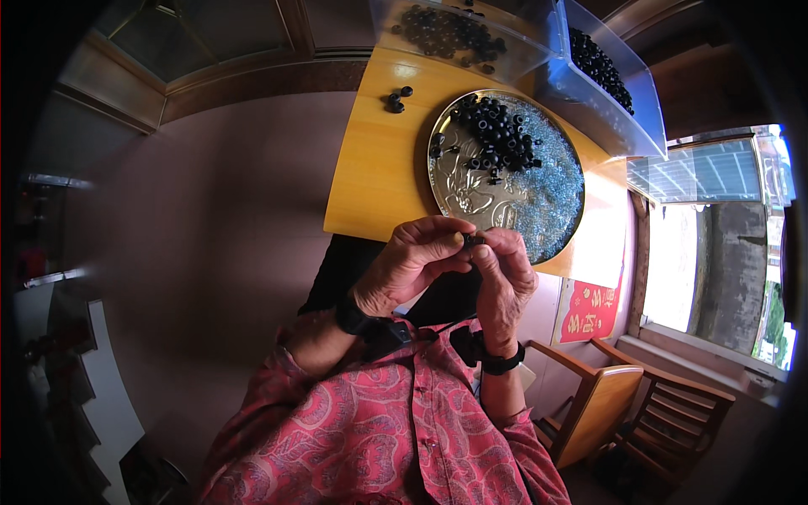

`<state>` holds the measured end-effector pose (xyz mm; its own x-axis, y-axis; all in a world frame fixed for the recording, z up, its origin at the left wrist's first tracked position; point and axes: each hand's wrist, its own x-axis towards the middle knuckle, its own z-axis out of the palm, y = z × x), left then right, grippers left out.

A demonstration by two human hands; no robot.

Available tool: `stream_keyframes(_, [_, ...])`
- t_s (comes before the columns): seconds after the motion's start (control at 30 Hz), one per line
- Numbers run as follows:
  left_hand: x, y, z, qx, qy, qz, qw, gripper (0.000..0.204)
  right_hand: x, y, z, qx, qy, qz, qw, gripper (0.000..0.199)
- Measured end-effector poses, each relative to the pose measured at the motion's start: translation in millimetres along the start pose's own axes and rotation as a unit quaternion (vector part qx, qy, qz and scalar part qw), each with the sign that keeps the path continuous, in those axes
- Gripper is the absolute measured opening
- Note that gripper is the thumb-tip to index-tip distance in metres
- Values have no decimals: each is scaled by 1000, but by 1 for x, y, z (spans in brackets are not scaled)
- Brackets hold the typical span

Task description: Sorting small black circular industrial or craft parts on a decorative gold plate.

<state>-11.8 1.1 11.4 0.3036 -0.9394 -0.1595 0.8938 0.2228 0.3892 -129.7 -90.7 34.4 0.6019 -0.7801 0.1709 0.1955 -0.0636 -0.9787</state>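
Note:
My left hand (417,261) and my right hand (505,278) meet close to my chest, fingertips pinched together on a small black part (472,241). Both hands touch it. Just beyond them a round embossed metal tray (467,189) lies on the yellow wooden table (379,160). The tray carries a heap of small black ring-shaped parts (497,139) and a spread of tiny pale blue pieces (551,189). Both wrists wear black bands, and my sleeves are red patterned cloth.
Two clear plastic bins with several black parts stand at the table's far side, one (459,34) in the middle, one (602,71) to the right. A few loose black parts (396,99) lie on the table. A wooden chair (627,404) stands lower right by a window.

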Motion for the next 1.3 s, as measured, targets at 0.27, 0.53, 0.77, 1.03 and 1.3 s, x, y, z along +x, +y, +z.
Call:
stream_keyframes(0.27, [0, 0, -1, 15, 10, 9, 1000, 23, 0, 0, 2, -2, -4, 6, 1000, 12])
stream_keyframes(0.53, [-1, 0, 1, 50, 21, 25, 998, 22, 1, 2, 2, -33, -10, -24, 999, 13])
stream_keyframes(0.77, [-3, 0, 4, 75, 36, 31, 996, 21, 0, -2, 0, -103, -18, -62, 993, 15])
stream_keyframes(1.03, [-4, 0, 4, 88, 36, 31, 995, 21, -1, -3, -1, -98, -9, -50, 994, 15])
stream_keyframes(1.3, [-5, -1, 4, 21, 26, -2, 999, 23, -4, 0, -1, 20, 10, 28, 999, 12])
